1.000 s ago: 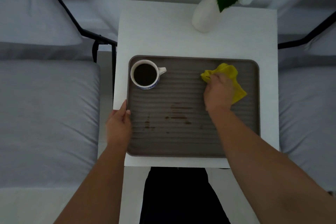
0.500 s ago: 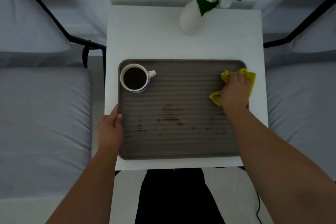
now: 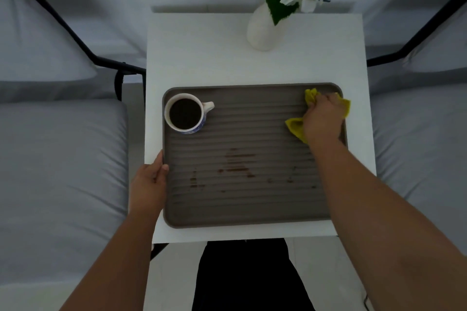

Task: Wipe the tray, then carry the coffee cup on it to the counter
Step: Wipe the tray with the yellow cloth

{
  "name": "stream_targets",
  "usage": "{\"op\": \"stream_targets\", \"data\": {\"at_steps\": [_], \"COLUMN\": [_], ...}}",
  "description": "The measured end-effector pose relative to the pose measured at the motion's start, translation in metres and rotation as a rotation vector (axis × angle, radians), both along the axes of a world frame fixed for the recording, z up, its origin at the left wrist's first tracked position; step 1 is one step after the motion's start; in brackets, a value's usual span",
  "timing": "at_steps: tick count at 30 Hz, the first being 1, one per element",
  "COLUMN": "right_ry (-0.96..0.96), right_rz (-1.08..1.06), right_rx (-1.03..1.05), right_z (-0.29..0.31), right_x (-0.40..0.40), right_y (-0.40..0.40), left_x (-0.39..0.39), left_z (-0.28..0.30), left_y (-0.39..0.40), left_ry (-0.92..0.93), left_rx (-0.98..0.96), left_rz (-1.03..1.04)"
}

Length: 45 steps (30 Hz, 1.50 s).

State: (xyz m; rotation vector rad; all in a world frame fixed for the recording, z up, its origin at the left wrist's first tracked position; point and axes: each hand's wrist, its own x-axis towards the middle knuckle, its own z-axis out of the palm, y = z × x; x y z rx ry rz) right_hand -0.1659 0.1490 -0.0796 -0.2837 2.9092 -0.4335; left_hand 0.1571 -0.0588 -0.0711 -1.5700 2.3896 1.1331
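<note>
A grey-brown ribbed tray [image 3: 252,214] lies on a small white table [image 3: 207,58]. Brown stains [image 3: 237,166] mark its middle and lower part. A white and blue coffee cup [image 3: 187,113], full of dark coffee, stands upright in the tray's far left corner, handle pointing right. My right hand [image 3: 322,118] presses a yellow cloth [image 3: 295,127] onto the tray's far right corner. My left hand [image 3: 150,184] grips the tray's left rim, thumb over the edge.
A white vase [image 3: 262,30] with green leaves and white flowers stands at the table's far side. Grey cushioned seats with black metal frames flank the table left [image 3: 60,164] and right [image 3: 419,139]. My dark-clothed legs show below the table's near edge.
My right hand slid the yellow cloth from the tray's upper middle to its far right corner. The left hand kept its hold on the left rim. The cup stayed put.
</note>
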Motion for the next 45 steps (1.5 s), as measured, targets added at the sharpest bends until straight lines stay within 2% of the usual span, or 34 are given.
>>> {"op": "stream_targets", "data": {"at_steps": [3,7,9,12,15,22,30,33,35,39,45], "right_ry": [-0.007,-0.014,-0.033,-0.021,-0.023,0.012,-0.061,-0.048,0.004,0.027,0.022], "right_rz": [0.099,0.121,0.229,0.294,0.278,0.321,0.665,0.661,0.577,0.512,0.757], "right_rx": [-0.004,0.026,0.067,0.031,0.103,-0.047,0.097,0.151,0.151,0.149,0.145], "right_z": [0.0,0.004,0.007,0.009,0.01,0.009,0.01,0.008,0.005,0.008,0.002], "right_x": [0.024,0.062,0.072,0.064,0.055,0.076,0.101,0.084,0.076,0.086,0.137], "right_y": [-0.024,-0.057,-0.068,-0.062,-0.039,-0.061,-0.111,-0.09,-0.072,-0.072,-0.095], "left_x": [0.0,-0.001,-0.002,-0.002,-0.002,0.001,0.01,0.011,0.009,0.009,-0.001], "left_z": [-0.001,-0.001,0.002,0.004,0.004,-0.001,-0.014,-0.012,-0.01,-0.01,-0.001], "left_y": [0.001,0.0,0.001,0.002,0.003,0.003,-0.005,-0.004,-0.003,-0.002,0.007], "left_ry": [0.001,-0.007,-0.001,0.012,0.029,0.052,0.098,0.152,0.172,0.166,0.076], "left_rx": [-0.014,-0.011,-0.009,-0.004,0.011,0.007,0.045,0.114,0.138,0.122,-0.037], "left_rz": [-0.004,-0.009,0.001,0.009,0.018,0.013,-0.004,0.035,0.061,0.082,0.015]}}
